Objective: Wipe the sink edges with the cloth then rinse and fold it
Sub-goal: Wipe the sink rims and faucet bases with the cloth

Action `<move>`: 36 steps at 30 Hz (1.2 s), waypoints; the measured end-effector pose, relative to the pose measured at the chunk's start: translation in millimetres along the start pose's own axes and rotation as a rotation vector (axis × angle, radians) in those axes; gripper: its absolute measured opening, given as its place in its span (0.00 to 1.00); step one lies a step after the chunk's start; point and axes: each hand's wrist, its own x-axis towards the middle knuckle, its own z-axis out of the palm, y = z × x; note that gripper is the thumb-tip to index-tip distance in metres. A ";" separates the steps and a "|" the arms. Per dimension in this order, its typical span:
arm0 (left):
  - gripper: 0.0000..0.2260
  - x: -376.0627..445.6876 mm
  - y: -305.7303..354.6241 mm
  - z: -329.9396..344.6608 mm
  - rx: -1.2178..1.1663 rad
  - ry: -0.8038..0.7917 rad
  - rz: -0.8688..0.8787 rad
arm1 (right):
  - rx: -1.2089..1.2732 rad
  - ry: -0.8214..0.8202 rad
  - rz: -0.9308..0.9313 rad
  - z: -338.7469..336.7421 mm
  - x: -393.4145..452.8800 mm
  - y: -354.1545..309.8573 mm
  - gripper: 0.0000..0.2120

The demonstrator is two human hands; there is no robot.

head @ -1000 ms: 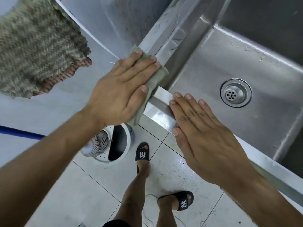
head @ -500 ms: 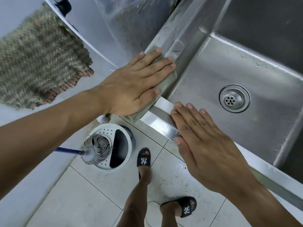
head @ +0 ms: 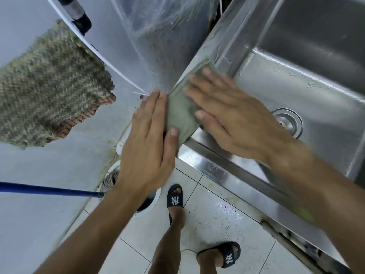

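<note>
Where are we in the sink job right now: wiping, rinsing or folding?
Wiping. The green cloth lies flat on the left edge of the steel sink, near the front corner, with the right hand pressed flat on it and the left hand alongside, thumb on it. How much edge is wiped can't be judged. Rinsing and folding are left: no water is visible running.

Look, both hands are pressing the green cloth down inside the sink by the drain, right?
Not quite. In the head view, both hands, left hand and right hand, press the cloth on the sink's corner edge, not by the drain.
</note>
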 end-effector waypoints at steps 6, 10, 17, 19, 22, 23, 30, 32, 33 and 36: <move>0.29 -5.9 -0.2 9.5 0.077 -0.045 -0.013 | -0.102 -0.088 -0.016 15.6 22.4 9.3 0.26; 0.29 -3.3 3.9 7.6 0.248 -0.063 0.000 | -0.068 -0.002 0.289 23.6 26.0 -14.7 0.27; 0.29 15.2 0.6 4.5 0.279 -0.133 0.101 | -0.155 -0.150 -0.214 2.9 41.6 31.1 0.26; 0.29 14.8 0.6 6.2 0.282 -0.120 0.100 | -0.153 -0.174 -0.196 2.6 48.3 46.9 0.26; 0.29 15.1 2.5 6.7 0.285 -0.117 0.104 | -0.081 -0.043 0.066 8.9 55.7 44.0 0.26; 0.28 15.6 3.0 5.6 0.287 -0.128 0.109 | -0.035 -0.009 0.167 10.4 57.6 38.6 0.26; 0.29 35.3 -5.9 -3.9 0.298 -0.253 0.267 | -0.096 -0.067 -0.066 -1.7 60.4 51.3 0.25; 0.29 38.1 -7.5 -3.8 0.271 -0.268 0.278 | -0.134 -0.104 -0.101 -0.6 64.1 60.6 0.25; 0.29 38.3 -7.6 -3.6 0.267 -0.267 0.277 | -0.118 -0.081 -0.060 0.7 66.3 61.4 0.25; 0.30 36.8 -4.9 -4.1 0.289 -0.270 0.264 | 0.018 0.041 0.174 5.8 74.9 48.4 0.24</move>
